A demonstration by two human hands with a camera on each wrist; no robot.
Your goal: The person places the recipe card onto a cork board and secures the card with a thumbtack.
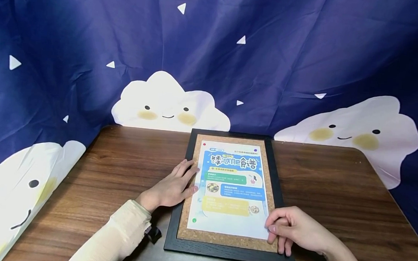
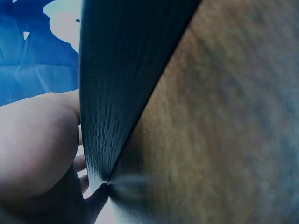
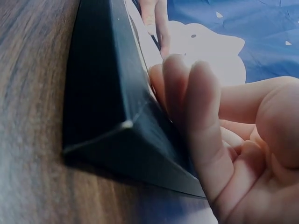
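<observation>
A cork board (image 1: 219, 238) in a black frame (image 1: 229, 253) lies on the table with a printed poster (image 1: 228, 225) on it. Pushpins sit at three poster corners: red (image 1: 204, 144) top left, purple (image 1: 255, 150) top right, green (image 1: 194, 220) bottom left. My left hand (image 1: 170, 187) rests across the frame's left side, fingers spread, fingertips at the poster's edge. At the poster's lower right corner, my right hand (image 1: 293, 229) brings thumb and index finger together on a small bluish pushpin (image 1: 269, 229), mostly hidden; its other fingers hang over the frame.
The brown wooden table (image 1: 336, 188) extends on both sides of the frame. Behind it hangs a dark blue cloth (image 1: 215, 46) with smiling clouds and white triangles. A black strap end (image 1: 153, 234) sticks out from the left sleeve.
</observation>
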